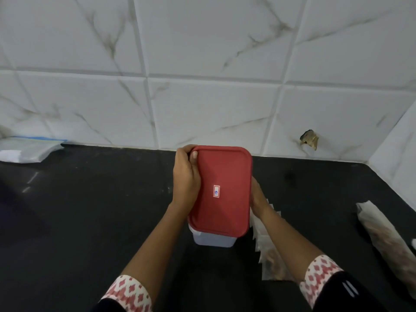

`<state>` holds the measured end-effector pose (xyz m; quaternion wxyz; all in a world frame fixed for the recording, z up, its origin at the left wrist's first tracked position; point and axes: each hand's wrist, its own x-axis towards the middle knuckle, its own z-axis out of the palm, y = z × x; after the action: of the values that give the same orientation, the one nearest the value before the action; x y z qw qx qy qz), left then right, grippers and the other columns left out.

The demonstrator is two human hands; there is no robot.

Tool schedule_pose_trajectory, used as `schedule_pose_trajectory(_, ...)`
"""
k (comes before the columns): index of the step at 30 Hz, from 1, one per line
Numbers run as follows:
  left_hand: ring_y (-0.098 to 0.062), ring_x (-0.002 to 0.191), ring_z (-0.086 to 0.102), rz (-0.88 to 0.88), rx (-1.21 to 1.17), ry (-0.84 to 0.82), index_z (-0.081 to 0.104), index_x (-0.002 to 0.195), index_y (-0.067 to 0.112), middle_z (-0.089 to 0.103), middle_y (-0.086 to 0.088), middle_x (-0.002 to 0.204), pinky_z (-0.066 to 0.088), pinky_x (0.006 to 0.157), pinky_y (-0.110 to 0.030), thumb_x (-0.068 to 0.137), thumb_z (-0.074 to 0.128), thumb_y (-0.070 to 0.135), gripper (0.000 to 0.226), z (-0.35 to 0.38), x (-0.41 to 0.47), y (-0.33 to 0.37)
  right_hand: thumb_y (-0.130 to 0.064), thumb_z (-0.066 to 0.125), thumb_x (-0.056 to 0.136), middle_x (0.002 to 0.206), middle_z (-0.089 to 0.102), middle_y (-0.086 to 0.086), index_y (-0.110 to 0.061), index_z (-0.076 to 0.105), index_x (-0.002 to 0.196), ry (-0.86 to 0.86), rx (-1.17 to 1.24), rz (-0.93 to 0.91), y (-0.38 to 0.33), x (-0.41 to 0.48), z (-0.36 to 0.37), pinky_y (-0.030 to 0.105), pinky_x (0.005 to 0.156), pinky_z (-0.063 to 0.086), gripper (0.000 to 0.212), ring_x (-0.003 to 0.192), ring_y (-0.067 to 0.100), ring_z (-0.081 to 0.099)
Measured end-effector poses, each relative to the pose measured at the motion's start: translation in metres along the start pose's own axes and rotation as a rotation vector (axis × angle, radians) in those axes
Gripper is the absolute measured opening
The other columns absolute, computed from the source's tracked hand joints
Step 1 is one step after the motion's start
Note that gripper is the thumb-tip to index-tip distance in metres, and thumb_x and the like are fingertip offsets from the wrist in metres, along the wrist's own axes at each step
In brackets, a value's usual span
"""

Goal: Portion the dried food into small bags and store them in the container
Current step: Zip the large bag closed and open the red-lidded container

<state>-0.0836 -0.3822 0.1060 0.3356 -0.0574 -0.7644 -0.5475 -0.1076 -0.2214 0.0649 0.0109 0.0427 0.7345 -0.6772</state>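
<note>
While the red rectangular plastic lid (221,176) covered the translucent plastic container (213,240) between our hands, our left hand (185,176) gripped the lid's far left edge, thumb on top. Our right hand (257,197) lay against the right side, fingers hidden beneath the lid, so we could not tell its grip. Under that forearm, small clear filled bags (267,255) lay on the black desk (90,210); a long bag of dried food (382,235) lay further right.
</note>
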Motion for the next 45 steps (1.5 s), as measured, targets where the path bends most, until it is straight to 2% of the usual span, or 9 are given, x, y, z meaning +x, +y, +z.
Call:
schedule_pose_trajectory(6, 0.007, 0.063, 0.053, -0.029, -0.044, 0.077, 0.048, 0.111, 0.008, 0.051, 0.014, 0.076, 0.039, 0.056, -0.007, 0.1, 0.034, 0.019, 0.02, -0.015, -0.018, 0.019, -0.051, 0.029, 0.09, 0.094, 0.071, -0.008, -0.025, 0.065, 0.103, -0.136, 0.225, -0.195, -0.029, -0.055, -0.009, 0.021, 0.076, 0.052, 0.046, 0.089, 0.005, 0.067)
schedule_pose_trajectory(10, 0.004, 0.06, 0.048, -0.037, -0.106, 0.022, 0.044, 0.099, 0.022, 0.047, 0.013, 0.073, 0.039, 0.057, -0.011, 0.099, 0.032, 0.031, 0.015, -0.026, -0.044, 0.029, -0.03, 0.053, 0.085, 0.102, 0.068, -0.004, -0.025, 0.064, 0.105, -0.316, 0.103, -0.309, -0.017, -0.094, -0.025, 0.02, 0.082, 0.051, 0.023, 0.099, 0.009, 0.065)
schedule_pose_trajectory(13, 0.004, 0.059, 0.048, -0.264, -0.314, -0.067, 0.05, 0.08, 0.024, 0.051, 0.014, 0.066, 0.041, 0.06, -0.012, 0.097, 0.021, 0.041, 0.038, -0.034, -0.066, 0.032, -0.047, 0.073, 0.068, 0.102, 0.071, -0.002, -0.028, 0.072, 0.098, -0.341, 0.145, -0.241, 0.009, -0.111, -0.033, 0.022, 0.083, 0.053, 0.035, 0.103, 0.014, 0.065)
schedule_pose_trajectory(16, -0.002, 0.056, 0.054, -0.56, -0.523, -0.183, 0.054, 0.07, 0.009, 0.057, 0.006, 0.059, 0.046, 0.06, -0.014, 0.098, 0.009, 0.049, 0.066, -0.044, -0.086, 0.035, -0.027, 0.071, 0.072, 0.095, 0.074, -0.004, -0.022, 0.074, 0.091, -0.33, 0.167, -0.165, 0.031, -0.125, -0.039, 0.019, 0.08, 0.053, 0.02, 0.097, 0.011, 0.067)
schedule_pose_trajectory(23, -0.006, 0.118, 0.053, -0.822, -0.253, -0.867, 0.059, 0.123, 0.018, 0.055, 0.005, 0.134, 0.038, 0.097, -0.018, 0.1, 0.024, 0.041, 0.047, -0.073, -0.136, 0.014, 0.01, 0.054, 0.083, 0.105, 0.072, -0.009, -0.029, 0.075, 0.092, -0.509, -0.063, -0.15, 0.06, -0.157, -0.061, 0.012, 0.102, 0.038, 0.045, 0.112, 0.005, 0.06)
schedule_pose_trajectory(28, -0.014, 0.147, -0.003, -0.41, 0.546, -1.227, 0.009, 0.15, 0.013, -0.003, -0.003, 0.159, 0.0, 0.116, -0.025, 0.1, 0.034, 0.034, 0.059, -0.059, -0.176, -0.003, 0.002, 0.053, 0.085, 0.119, 0.063, -0.02, -0.02, 0.071, 0.104, -0.63, -0.426, -0.379, 0.101, -0.175, -0.067, 0.016, 0.112, 0.026, 0.034, 0.124, 0.003, 0.051)
schedule_pose_trajectory(35, -0.014, 0.145, -0.015, -0.102, 0.857, -1.091, -0.005, 0.15, 0.014, -0.015, -0.002, 0.157, -0.006, 0.118, -0.028, 0.098, 0.024, 0.045, 0.066, -0.05, -0.214, -0.018, 0.013, 0.046, 0.083, 0.122, 0.062, -0.008, -0.01, 0.071, 0.106, -0.669, -0.575, -0.449, 0.115, -0.182, -0.069, 0.014, 0.111, 0.027, 0.04, 0.129, -0.004, 0.042)
schedule_pose_trajectory(40, -0.02, 0.139, 0.032, 0.019, 0.897, -0.968, 0.044, 0.138, 0.008, 0.043, -0.008, 0.146, 0.005, 0.116, -0.034, 0.098, 0.003, 0.046, 0.069, -0.054, -0.218, -0.023, 0.014, 0.044, 0.078, 0.117, 0.064, -0.017, -0.016, 0.072, 0.105, -0.527, -0.497, -0.358, 0.097, -0.186, -0.074, 0.008, 0.101, 0.036, 0.049, 0.118, -0.007, 0.052)
schedule_pose_trajectory(45, -0.009, 0.136, 0.034, 0.031, 0.441, -0.773, 0.044, 0.138, 0.017, 0.045, 0.002, 0.144, 0.021, 0.116, -0.025, 0.094, 0.03, 0.034, 0.049, -0.021, -0.212, 0.013, 0.021, 0.043, 0.082, 0.098, 0.071, -0.02, -0.018, 0.071, 0.093, -0.067, -0.276, -0.251, 0.061, -0.179, -0.115, 0.01, 0.089, 0.046, 0.049, 0.099, -0.001, 0.064)
